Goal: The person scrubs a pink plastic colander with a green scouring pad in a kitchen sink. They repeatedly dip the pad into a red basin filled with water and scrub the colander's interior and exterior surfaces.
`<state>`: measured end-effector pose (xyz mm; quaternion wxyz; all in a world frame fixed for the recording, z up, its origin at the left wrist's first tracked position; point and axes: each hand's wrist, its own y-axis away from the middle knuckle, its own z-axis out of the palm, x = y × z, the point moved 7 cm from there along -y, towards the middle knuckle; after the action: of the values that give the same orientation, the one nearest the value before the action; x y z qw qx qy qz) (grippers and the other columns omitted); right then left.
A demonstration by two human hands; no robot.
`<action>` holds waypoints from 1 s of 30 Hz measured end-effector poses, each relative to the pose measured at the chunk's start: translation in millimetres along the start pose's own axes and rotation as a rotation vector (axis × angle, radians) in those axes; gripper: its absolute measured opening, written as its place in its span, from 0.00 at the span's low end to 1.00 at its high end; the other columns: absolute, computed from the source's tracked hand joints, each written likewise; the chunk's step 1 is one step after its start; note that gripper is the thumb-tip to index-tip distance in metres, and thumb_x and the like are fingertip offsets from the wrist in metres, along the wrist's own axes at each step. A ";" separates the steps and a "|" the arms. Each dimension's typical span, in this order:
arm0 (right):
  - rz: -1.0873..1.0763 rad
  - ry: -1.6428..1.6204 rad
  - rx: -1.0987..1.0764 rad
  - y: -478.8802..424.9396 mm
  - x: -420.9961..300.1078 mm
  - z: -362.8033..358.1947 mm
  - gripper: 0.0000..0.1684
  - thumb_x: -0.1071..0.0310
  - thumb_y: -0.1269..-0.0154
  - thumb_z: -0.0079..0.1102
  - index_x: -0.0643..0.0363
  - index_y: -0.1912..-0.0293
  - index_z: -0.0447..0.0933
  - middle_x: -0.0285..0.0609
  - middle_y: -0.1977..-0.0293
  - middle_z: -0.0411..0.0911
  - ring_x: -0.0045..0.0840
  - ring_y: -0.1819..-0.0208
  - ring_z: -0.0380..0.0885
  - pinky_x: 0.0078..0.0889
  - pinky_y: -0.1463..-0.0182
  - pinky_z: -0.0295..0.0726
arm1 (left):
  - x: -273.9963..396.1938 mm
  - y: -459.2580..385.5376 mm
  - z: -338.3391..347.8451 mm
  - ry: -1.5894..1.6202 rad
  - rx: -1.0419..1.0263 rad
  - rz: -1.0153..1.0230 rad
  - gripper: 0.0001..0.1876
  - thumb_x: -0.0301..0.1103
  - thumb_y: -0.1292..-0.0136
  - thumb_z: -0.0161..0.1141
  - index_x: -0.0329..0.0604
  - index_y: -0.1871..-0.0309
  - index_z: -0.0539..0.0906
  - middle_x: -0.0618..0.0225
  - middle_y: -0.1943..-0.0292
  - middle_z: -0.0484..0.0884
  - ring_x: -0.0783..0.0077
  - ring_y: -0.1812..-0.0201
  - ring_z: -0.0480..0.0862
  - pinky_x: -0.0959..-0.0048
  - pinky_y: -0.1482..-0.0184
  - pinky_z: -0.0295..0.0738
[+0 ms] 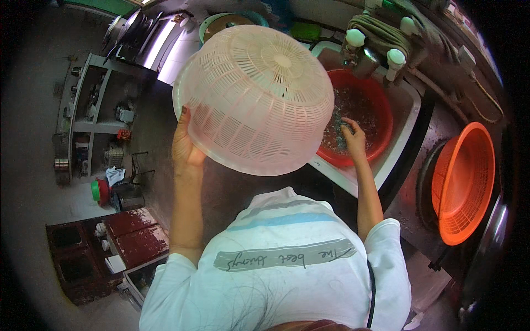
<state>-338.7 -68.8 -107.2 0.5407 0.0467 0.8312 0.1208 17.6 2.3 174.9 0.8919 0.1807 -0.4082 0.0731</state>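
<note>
My left hand (pixel 188 142) grips the rim of a pale pink plastic colander basket (pixel 256 103). The basket is held up before me, tipped over so its slotted outside and round base show. My right hand (pixel 354 138) is over a red plastic basin (pixel 387 124), its fingers bent beside a blurred greenish thing (pixel 340 134). Whether the fingers hold that thing or only touch it I cannot tell. Inside the basin is water with pale specks or foam. The basin stands in a white sink (pixel 408 111), and the basket hides part of its left side.
An orange plastic colander (pixel 463 186) leans on the counter to the right. Taps with white knobs (pixel 355 38) and a coiled hose (pixel 379 31) are above the sink. At the left are shelves (pixel 93 126) and a worn red-brown cabinet (pixel 136 236). A lidded pot (pixel 227 24) stands behind the basket.
</note>
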 end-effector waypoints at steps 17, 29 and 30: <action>-1.031 -0.184 0.251 102.8 -292.8 11.1 0.22 0.78 0.55 0.64 0.56 0.56 0.78 0.45 0.60 0.75 0.36 0.55 0.75 0.34 0.52 0.75 | -50.4 -15.0 -73.0 0.027 0.473 -0.053 0.17 0.36 0.32 0.52 0.38 0.44 0.75 0.62 0.44 0.77 0.61 0.44 0.75 0.56 0.39 0.68; -0.108 0.691 0.560 -103.0 91.9 18.9 0.22 0.60 0.42 0.57 0.53 0.47 0.76 0.55 0.43 0.69 0.44 0.40 0.67 0.40 0.39 0.67 | -69.5 -27.9 -82.9 -0.029 0.476 0.027 0.19 0.39 0.35 0.57 0.40 0.44 0.75 0.62 0.41 0.74 0.60 0.40 0.71 0.54 0.37 0.65; 0.012 0.658 0.429 -107.3 111.7 24.1 0.23 0.60 0.41 0.57 0.53 0.46 0.75 0.55 0.43 0.69 0.44 0.39 0.67 0.41 0.39 0.67 | -74.7 -33.5 -86.6 -0.028 0.495 0.025 0.19 0.40 0.35 0.57 0.40 0.44 0.75 0.62 0.41 0.74 0.60 0.40 0.71 0.54 0.37 0.64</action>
<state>-356.9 -145.6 -242.5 0.2226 0.1222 0.9662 -0.0441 38.7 5.8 57.7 0.8136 0.3896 -0.3925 0.1795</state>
